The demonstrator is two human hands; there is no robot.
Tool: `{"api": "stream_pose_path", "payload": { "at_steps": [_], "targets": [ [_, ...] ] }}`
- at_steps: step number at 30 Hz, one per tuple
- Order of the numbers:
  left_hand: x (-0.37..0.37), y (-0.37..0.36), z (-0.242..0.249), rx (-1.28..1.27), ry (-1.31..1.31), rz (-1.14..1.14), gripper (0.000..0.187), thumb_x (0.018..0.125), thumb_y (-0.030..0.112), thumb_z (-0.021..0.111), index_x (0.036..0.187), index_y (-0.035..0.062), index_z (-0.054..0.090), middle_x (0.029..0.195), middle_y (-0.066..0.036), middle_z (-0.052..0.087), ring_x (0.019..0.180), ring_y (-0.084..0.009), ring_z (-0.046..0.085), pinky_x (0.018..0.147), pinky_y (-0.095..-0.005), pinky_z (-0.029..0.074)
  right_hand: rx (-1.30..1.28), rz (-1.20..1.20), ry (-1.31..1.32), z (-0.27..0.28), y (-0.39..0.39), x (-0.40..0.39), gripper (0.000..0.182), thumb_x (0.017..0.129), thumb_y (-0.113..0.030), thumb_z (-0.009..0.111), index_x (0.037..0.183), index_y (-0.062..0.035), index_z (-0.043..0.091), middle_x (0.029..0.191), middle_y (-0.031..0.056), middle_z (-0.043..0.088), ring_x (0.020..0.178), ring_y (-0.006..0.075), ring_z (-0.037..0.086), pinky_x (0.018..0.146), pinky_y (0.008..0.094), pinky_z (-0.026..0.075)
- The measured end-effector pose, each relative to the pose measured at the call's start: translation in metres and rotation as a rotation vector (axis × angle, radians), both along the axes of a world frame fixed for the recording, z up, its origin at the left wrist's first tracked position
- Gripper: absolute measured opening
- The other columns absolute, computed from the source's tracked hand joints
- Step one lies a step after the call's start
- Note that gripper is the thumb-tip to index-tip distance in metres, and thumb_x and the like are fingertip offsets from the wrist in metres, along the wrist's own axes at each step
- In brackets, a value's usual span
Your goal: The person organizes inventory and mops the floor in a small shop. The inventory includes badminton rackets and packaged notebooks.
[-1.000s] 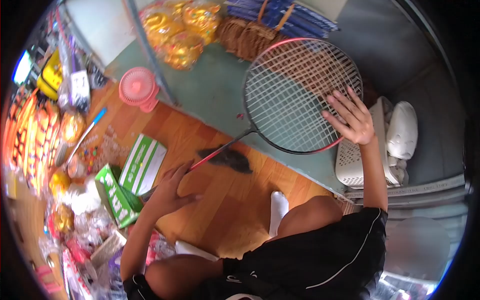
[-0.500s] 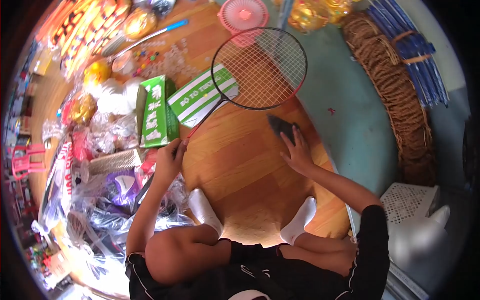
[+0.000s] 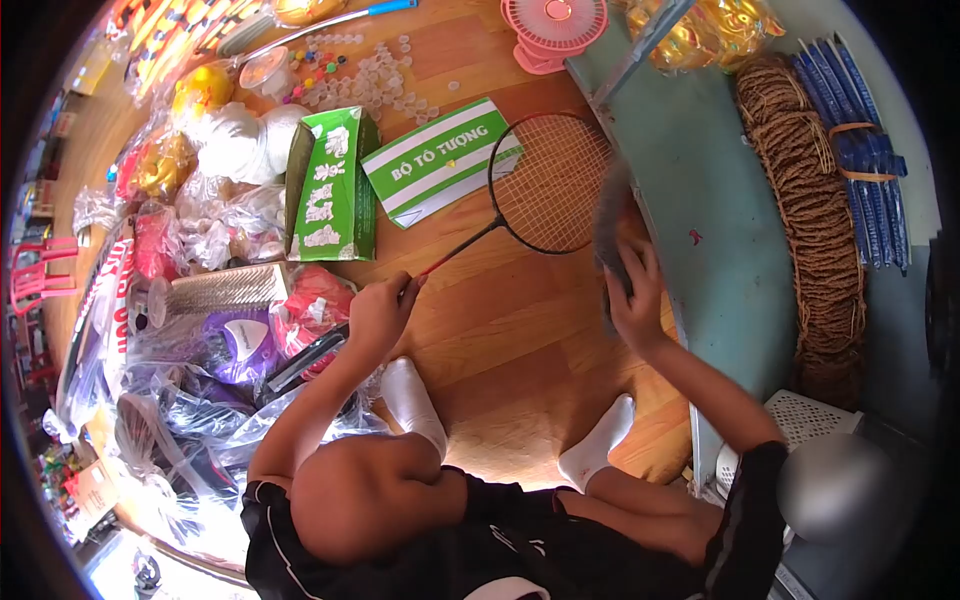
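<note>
Left hand: point(image 3: 385, 310) fingers closed on the handle end of the racket, left of centre.
Racket: point(image 3: 553, 182) upper centre of the frame, its head reaching over the right edge of the printed card point(image 3: 440, 165).
Right hand: point(image 3: 637, 300) right of centre, fingers bent around the grey cloth point(image 3: 608, 215), which is blurred.
Green box: point(image 3: 335, 185) upper left, just beside the card.
Pink fan: point(image 3: 556, 25) top edge of the frame.
Rope bundle: point(image 3: 800, 200) upper right.
</note>
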State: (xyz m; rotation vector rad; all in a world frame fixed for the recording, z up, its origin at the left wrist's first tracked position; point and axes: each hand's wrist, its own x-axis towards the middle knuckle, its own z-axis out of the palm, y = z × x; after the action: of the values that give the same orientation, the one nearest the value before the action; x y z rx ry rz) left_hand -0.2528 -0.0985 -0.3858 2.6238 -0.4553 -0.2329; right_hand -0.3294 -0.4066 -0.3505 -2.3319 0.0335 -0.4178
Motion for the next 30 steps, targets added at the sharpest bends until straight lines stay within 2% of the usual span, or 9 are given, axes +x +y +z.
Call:
{"api": "stream_pose_path", "payload": {
  "at_steps": [2,5,10,12,16,23,25,30],
  "targets": [
    [-0.002,-0.003,0.001,-0.007,0.010,0.011,0.036,0.083,0.035,0.050,0.067,0.0043,0.057,0.056,-0.018,0.053,0.055,-0.0350,0.054,0.049,-0.0435,0.041,-0.045,0.100,0.116,0.020,0.008,0.020,0.038,0.082,-0.013,0.050,0.120,-0.0127,0.047,0.099,0.0144,0.046,0.086,0.0280,0.050,0.076,0.0348,0.042],
    [0.003,-0.002,0.000,-0.037,0.027,0.036,0.037,0.083,0.036,0.050,0.065,0.0039,0.056,0.056,-0.018,0.054,0.055,-0.0349,0.054,0.049,-0.0434,0.041,-0.133,0.082,0.141,0.006,0.027,0.061,0.040,0.082,-0.018,0.054,0.121,-0.0181,0.047,0.099,0.0145,0.045,0.088,0.0283,0.049,0.075,0.0347,0.042],
    [0.000,0.007,-0.002,-0.089,0.061,0.145,0.038,0.083,0.036,0.050,0.063,0.0036,0.055,0.055,-0.018,0.053,0.055,-0.0353,0.054,0.049,-0.0434,0.040,0.000,0.163,-0.045,-0.045,0.102,0.103,0.034,0.081,-0.024,0.057,0.114,-0.0198,0.054,0.096,0.0140,0.045,0.086,0.0280,0.049,0.074,0.0354,0.042],
    [-0.005,0.011,0.002,-0.075,0.086,0.191,0.039,0.083,0.037,0.050,0.064,0.0035,0.055,0.054,-0.017,0.052,0.054,-0.0357,0.053,0.049,-0.0435,0.040,-0.153,0.134,-0.215,-0.062,0.123,0.115,0.033,0.080,-0.019,0.057,0.112,-0.0207,0.056,0.092,0.0124,0.045,0.082,0.0256,0.049,0.070,0.0342,0.043],
    [-0.012,0.023,-0.007,-0.047,0.112,0.235,0.039,0.084,0.037,0.049,0.065,0.0032,0.054,0.053,-0.017,0.051,0.053,-0.0360,0.052,0.049,-0.0436,0.039,-0.192,0.130,-0.197,-0.081,0.121,0.142,0.030,0.079,-0.017,0.058,0.109,-0.0192,0.058,0.089,0.0114,0.046,0.080,0.0261,0.049,0.068,0.0347,0.043],
    [-0.008,0.027,-0.017,-0.093,0.178,0.233,0.039,0.084,0.037,0.049,0.066,0.0030,0.054,0.053,-0.018,0.050,0.054,-0.0367,0.052,0.049,-0.0436,0.038,-0.221,0.048,-0.164,-0.096,0.094,0.183,0.024,0.077,-0.013,0.058,0.101,-0.0134,0.062,0.082,0.0071,0.049,0.074,0.0216,0.052,0.059,0.0327,0.044],
    [-0.004,0.027,-0.023,-0.094,0.182,0.231,0.039,0.084,0.037,0.049,0.067,0.0028,0.054,0.054,-0.018,0.050,0.054,-0.0367,0.052,0.049,-0.0436,0.039,-0.398,0.091,-0.270,-0.098,0.092,0.188,0.023,0.078,-0.013,0.057,0.100,-0.0121,0.062,0.080,0.0067,0.050,0.072,0.0212,0.053,0.057,0.0319,0.045],
    [0.001,0.021,-0.024,-0.122,0.186,0.212,0.039,0.084,0.036,0.049,0.067,0.0021,0.054,0.055,-0.018,0.051,0.055,-0.0369,0.052,0.049,-0.0433,0.039,-0.374,0.042,-0.255,-0.096,0.082,0.198,0.021,0.078,-0.013,0.056,0.098,-0.0116,0.063,0.078,0.0071,0.051,0.070,0.0214,0.053,0.057,0.0313,0.045]
  ]
}}
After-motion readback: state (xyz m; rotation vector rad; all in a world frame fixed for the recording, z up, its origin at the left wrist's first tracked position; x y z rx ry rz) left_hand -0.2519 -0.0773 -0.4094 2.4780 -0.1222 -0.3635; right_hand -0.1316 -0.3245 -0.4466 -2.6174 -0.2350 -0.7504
